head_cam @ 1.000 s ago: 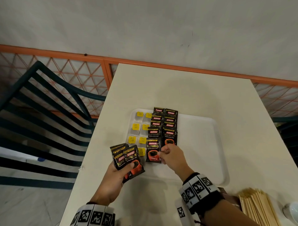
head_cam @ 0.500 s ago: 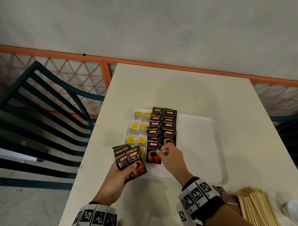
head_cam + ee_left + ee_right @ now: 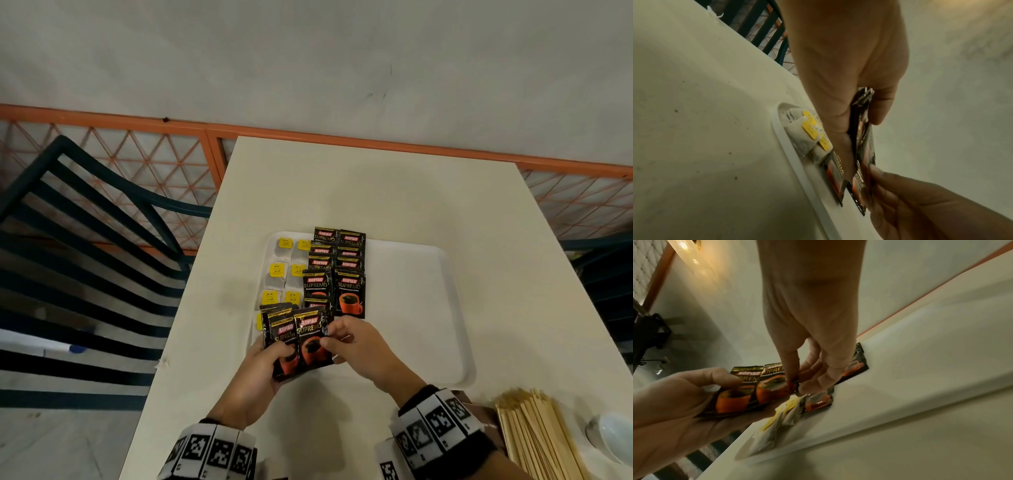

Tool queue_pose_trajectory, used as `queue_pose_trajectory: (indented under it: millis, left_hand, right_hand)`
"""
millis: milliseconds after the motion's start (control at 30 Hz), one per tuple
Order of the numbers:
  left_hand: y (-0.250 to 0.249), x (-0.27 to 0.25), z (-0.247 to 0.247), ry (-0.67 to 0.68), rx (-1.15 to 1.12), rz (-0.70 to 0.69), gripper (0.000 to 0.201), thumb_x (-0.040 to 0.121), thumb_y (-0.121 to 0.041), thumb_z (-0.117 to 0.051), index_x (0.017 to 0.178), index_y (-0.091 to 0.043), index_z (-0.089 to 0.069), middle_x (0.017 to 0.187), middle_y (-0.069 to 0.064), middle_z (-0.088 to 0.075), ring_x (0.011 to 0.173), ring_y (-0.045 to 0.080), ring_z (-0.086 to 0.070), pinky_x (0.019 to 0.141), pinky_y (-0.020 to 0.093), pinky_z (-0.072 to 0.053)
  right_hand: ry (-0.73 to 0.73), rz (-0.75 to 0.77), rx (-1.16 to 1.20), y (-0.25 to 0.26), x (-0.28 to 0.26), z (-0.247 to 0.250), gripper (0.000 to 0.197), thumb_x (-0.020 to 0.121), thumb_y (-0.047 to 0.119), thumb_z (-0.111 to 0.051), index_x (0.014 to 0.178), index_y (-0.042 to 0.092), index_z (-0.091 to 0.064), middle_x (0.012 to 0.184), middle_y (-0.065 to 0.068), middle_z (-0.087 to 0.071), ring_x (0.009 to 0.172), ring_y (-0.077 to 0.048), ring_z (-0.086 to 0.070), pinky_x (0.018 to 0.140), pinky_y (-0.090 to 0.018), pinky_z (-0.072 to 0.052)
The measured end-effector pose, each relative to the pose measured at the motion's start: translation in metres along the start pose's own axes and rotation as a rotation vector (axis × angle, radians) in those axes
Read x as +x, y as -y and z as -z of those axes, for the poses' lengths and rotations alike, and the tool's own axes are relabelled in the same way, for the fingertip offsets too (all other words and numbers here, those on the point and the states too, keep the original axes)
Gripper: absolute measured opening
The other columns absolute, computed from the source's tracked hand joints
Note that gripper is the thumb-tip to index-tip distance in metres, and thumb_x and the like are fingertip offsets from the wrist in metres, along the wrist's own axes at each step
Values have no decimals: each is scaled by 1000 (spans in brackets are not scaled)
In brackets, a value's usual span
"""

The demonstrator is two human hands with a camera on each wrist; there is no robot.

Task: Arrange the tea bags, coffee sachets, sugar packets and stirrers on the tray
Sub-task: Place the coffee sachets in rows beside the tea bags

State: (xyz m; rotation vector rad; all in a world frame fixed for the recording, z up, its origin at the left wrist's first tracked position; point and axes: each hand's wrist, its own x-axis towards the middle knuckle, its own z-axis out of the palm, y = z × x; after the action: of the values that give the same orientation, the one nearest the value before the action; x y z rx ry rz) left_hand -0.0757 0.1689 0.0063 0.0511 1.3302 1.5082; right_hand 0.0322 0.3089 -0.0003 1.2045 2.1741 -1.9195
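A white tray [image 3: 428, 308] lies mid-table. Tea bags [image 3: 277, 272] with yellow tags fill its left edge, and black coffee sachets [image 3: 349, 294] overlap in two columns beside them. My left hand [image 3: 260, 373] grips a fan of several coffee sachets [image 3: 291, 339] over the tray's near left corner, thumb on top. My right hand [image 3: 352, 342] pinches the right edge of the top sachet [image 3: 774, 384] of that fan between thumb and forefinger. Wooden stirrers [image 3: 534, 438] lie in a pile at the table's near right.
A dark slatted chair [image 3: 85, 240] stands left of the table, before an orange lattice fence [image 3: 137, 150]. A white bowl [image 3: 613, 435] sits at the near right corner, and a brown packet [image 3: 479, 411] peeks out beside the stirrers. The tray's right half is bare.
My right hand has left the sachet it laid at the bottom of the left column and come back to the fan, now pinching its top sachet. The left hand shifted slightly right.
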Motion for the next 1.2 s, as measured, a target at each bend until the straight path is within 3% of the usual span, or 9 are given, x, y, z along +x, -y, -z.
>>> queue_pose_trajectory:
  millis: [167,333,467,733,833,933,1000,1100,1200]
  left_hand:
    - [1,2,0,-32,49,-24,36,90,4,-47,118,-18,-53,111,11,-68,105,30,-62,84,41,-53]
    - [3,2,1,-85,98,-58,33,87,3,-55,112,-18,-56,106,6,-68,99,21,-63,77,31,-51]
    - [4,2,2,-103,143,-69,31,83,0,-61,105,-22,-58,103,5,-69,98,20,-64,78,29,-50]
    - [6,2,4,-90,160,-65,34,80,-1,-66,108,-17,-60,103,7,-71,99,22,-66,81,31,-52]
    - [6,4,2,-94,180,-64,38,78,0,-67,111,-18,-58,105,7,-71,99,22,-66,85,36,-53]
    - [6,8,-2,-91,199,-63,40,77,0,-69,112,-16,-59,105,7,-71,98,22,-67,84,37,-54]
    - [6,10,-5,-89,213,-64,39,76,-1,-71,110,-17,-61,102,6,-72,96,21,-68,80,34,-55]
    - [6,12,-13,-79,241,-80,36,76,-2,-71,107,-18,-63,98,4,-73,91,19,-69,72,29,-56]
    - [6,14,-19,-65,243,-88,31,80,-8,-68,108,-20,-63,98,3,-73,88,17,-70,66,25,-55]
  right_hand:
    - [-51,-73,121,-4,2,22,8,85,10,-63,86,13,-56,87,-4,-64,73,-13,-59,59,-20,-50]
    - [-207,-156,160,-8,11,41,10,85,6,-64,92,6,-57,83,-5,-63,70,-14,-58,58,-21,-47]
    - [-280,-183,131,-13,16,44,9,83,4,-65,87,7,-57,73,-5,-61,60,-15,-55,55,-21,-48]
    - [-394,-182,-51,-25,21,38,16,79,14,-71,84,14,-56,81,-6,-64,69,-20,-60,75,-35,-55]
    - [-426,-168,-99,-23,19,37,19,79,17,-71,85,15,-53,80,-5,-62,70,-19,-58,67,-29,-52]
    - [-448,-117,-177,-17,12,34,17,85,24,-65,90,14,-52,77,0,-57,68,-12,-53,56,-18,-39]
    - [-405,-45,-216,-9,5,29,16,89,31,-58,92,16,-54,77,5,-57,70,-10,-53,58,-14,-37]
    - [-168,16,-197,-1,-6,20,19,90,37,-54,94,19,-59,79,10,-58,75,-6,-54,63,-15,-39]
    - [-1,5,-155,-3,-11,13,16,87,27,-61,97,15,-60,80,5,-61,73,-7,-56,61,-15,-40]
